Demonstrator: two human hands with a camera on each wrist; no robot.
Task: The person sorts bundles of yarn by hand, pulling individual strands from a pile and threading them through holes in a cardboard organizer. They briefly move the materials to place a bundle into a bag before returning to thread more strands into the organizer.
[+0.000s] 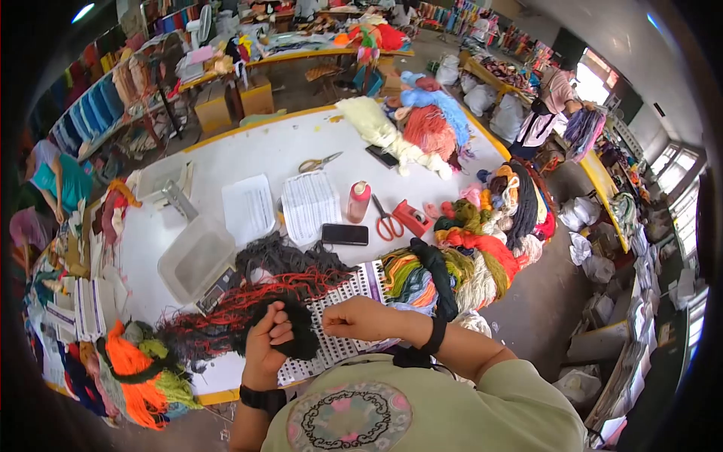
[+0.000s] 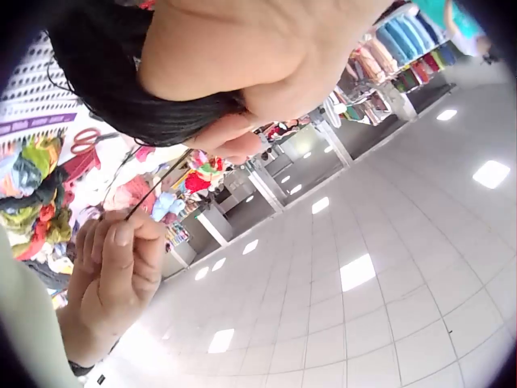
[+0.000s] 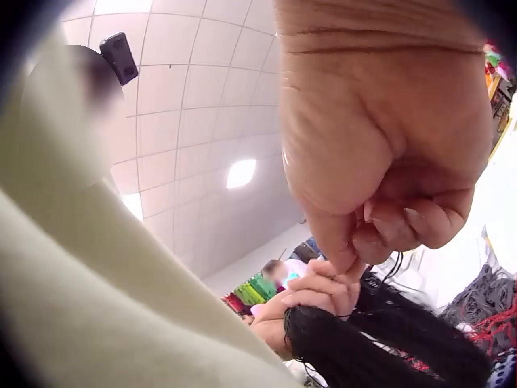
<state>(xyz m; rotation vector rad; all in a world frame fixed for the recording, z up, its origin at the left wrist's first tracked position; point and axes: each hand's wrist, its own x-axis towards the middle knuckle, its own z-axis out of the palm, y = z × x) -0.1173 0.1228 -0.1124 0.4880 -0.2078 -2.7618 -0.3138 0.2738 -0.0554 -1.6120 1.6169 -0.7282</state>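
Note:
My left hand (image 1: pixel 265 343) grips a hank of black yarn (image 1: pixel 304 340), its fingers curled round the loops. To the right of it, my right hand (image 1: pixel 360 318) is closed, thumb against curled fingers. The left wrist view shows a dark strand (image 2: pixel 157 185) pulled taut from the hank to the pinch of the right hand. Loose black loops hang below the left hand in the right wrist view. Under both hands lies a white card with rows of dark holes (image 1: pixel 297 369). Beside the left hand is a heap of red and dark grey yarn (image 1: pixel 226 313).
On the white table (image 1: pixel 301 135) lie a phone (image 1: pixel 345 235), red-handled scissors (image 1: pixel 388 224), a pink bottle (image 1: pixel 358 202), printed sheets (image 1: pixel 310 207) and a clear plastic box (image 1: pixel 196 258). Coloured hanks (image 1: pixel 482 264) pile up at the right. Another person (image 1: pixel 546 105) stands farther back.

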